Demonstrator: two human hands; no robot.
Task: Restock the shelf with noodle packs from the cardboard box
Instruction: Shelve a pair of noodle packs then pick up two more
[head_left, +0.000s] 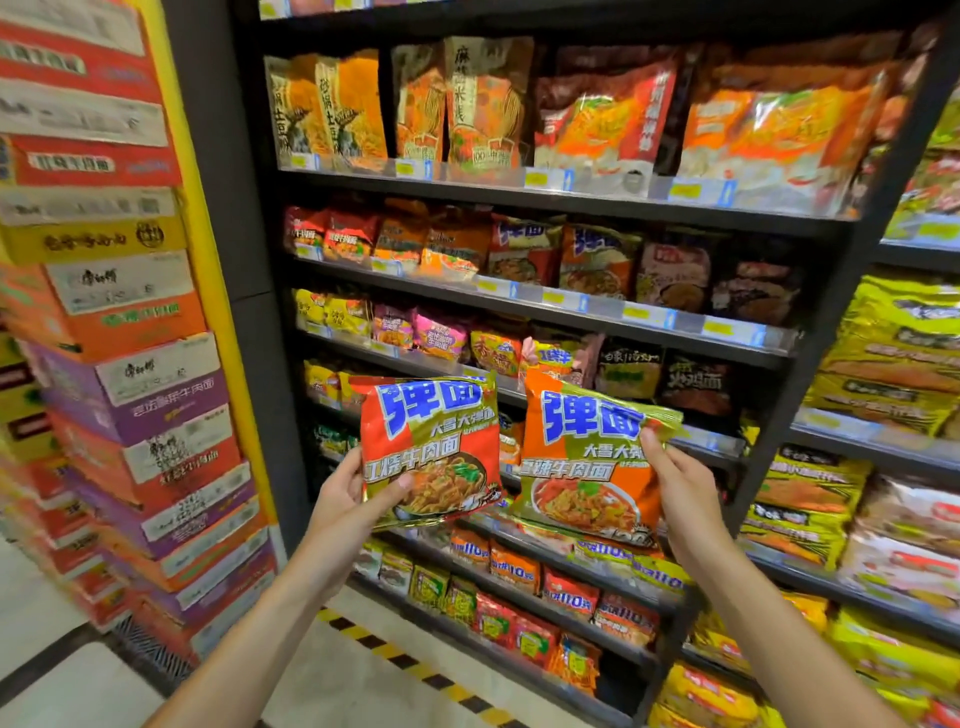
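Observation:
My left hand (349, 499) grips a red and green noodle pack (431, 441) by its lower left edge, thumb on the front. My right hand (680, 493) grips an orange and green noodle pack (587, 457) by its right edge. Both packs are held upright, side by side, in front of the middle tiers of the dark shelf (545, 306), which is filled with rows of noodle packs. The cardboard box the packs come from is not in view.
A tall stack of printed noodle cartons (140, 395) stands at the left against a yellow pillar. A second shelf unit (893, 374) with yellow-green multipacks is at the right. Yellow-black hazard tape (395, 657) marks the floor before the shelf.

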